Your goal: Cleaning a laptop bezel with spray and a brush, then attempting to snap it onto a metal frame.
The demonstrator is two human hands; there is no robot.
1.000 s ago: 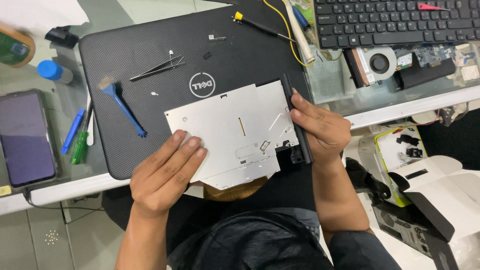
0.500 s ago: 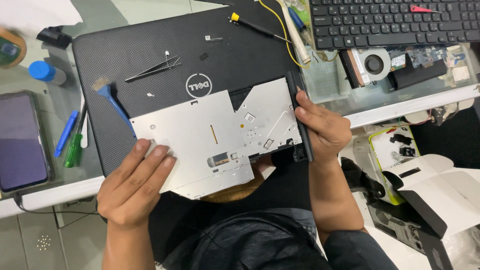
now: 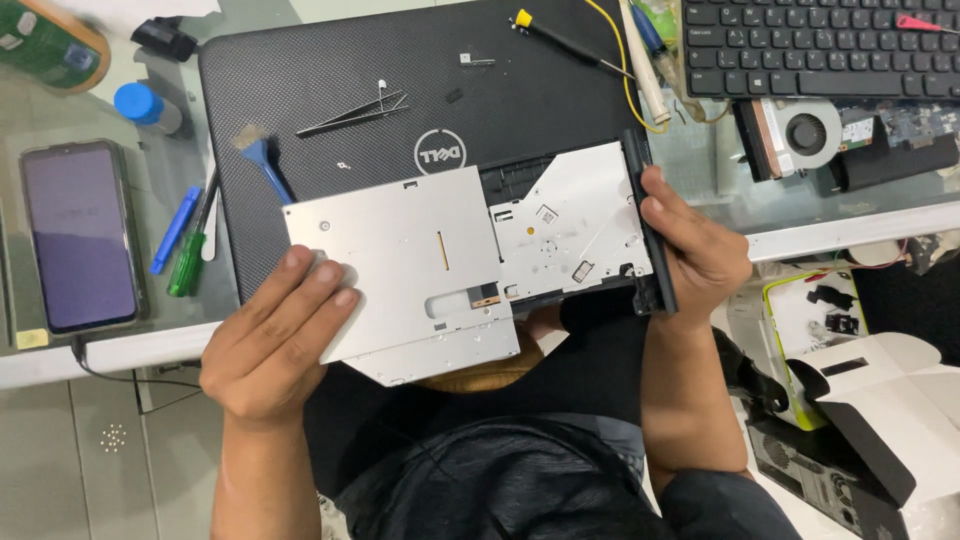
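A slim silver optical drive (image 3: pixel 400 260) is held above my lap, in front of a closed black laptop (image 3: pixel 420 100) lying on the glass desk. My left hand (image 3: pixel 270 345) grips the metal case at its left end. My right hand (image 3: pixel 695 250) holds the black front bezel of the drive's tray (image 3: pixel 570 225), which is pulled out to the right and shows its silver underside. Both hands are shut on parts of the same drive.
On the laptop lie tweezers (image 3: pixel 355 115), a blue brush (image 3: pixel 262 160) and a yellow-capped screwdriver (image 3: pixel 565 38). A phone (image 3: pixel 80 235), blue and green tools (image 3: pixel 185 240) sit at left. A keyboard (image 3: pixel 820 45), a cooling fan (image 3: pixel 805 135) and an open white box (image 3: pixel 880 400) are at right.
The drive's tray has slid out of the case. My left hand has drawn the case to the left while my right hand kept the bezel; the two parts are now spread wide.
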